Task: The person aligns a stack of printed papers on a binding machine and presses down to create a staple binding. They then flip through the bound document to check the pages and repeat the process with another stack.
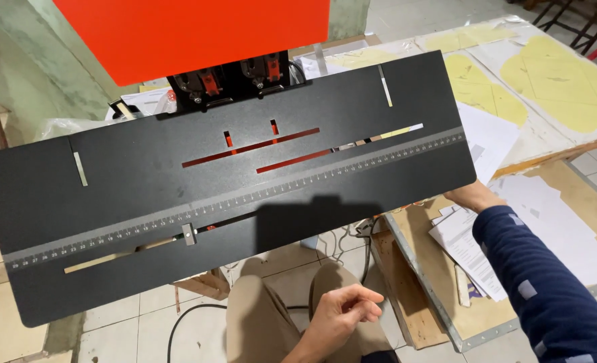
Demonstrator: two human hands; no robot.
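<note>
Reaching hand: the right hand (474,196) is stretched out past the right end of the black work plate (231,195), so that it meets the stack of printed sheets (470,245) lying just beside that end; most of the hand is hidden behind the plate's corner, so whether the fingers are closed on a sheet cannot be told.
Waiting hand: the left hand (344,310) is held below the front edge of the plate, over the lap, loosely curled with thumb and fingertips near each other and nothing between them.
Plate: the long black plate is set across the view with a printed ruler strip along its length, so that paper can be lined up against it; a small sliding stop (189,234) is seated in the slot toward the plate's left end.
Machine head: an orange housing (191,33) is mounted behind the plate's rear edge, with two dark punching units (234,77) set over the plate's red slots.
Side table: a bench with yellow cut shapes (561,77) is placed beyond the plate's right end, within arm's reach.
Floor: a black cable (177,329) is trailed on the tiles beneath the plate.
</note>
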